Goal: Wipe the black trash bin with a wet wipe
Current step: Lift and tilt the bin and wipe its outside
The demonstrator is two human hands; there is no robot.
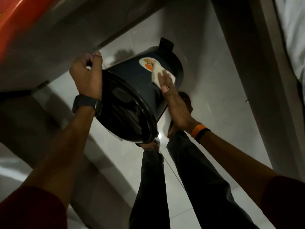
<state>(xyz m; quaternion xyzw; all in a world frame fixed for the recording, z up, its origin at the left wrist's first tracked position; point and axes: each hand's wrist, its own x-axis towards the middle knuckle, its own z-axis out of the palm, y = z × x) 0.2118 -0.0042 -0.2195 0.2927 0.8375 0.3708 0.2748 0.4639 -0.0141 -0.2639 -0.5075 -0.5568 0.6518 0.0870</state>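
Note:
The black trash bin [132, 83] is tilted toward me over the white floor, its lid facing me and its pedal pointing away. A round sticker [147, 62] sits on its side wall. My left hand [86, 75] grips the top edge of the lid rim and holds the bin tilted. My right hand [171, 96] lies flat on the bin's side, fingers pressing a white wet wipe [158, 75] against the wall just below the sticker. Part of the wipe is hidden under my fingers.
A grey wall and a counter edge [66, 38] run close along the left, with an orange surface [14, 19] at the top left. My legs [165, 179] and feet stand on the white tiled floor [214, 80] under the bin. Another wall rises at the right.

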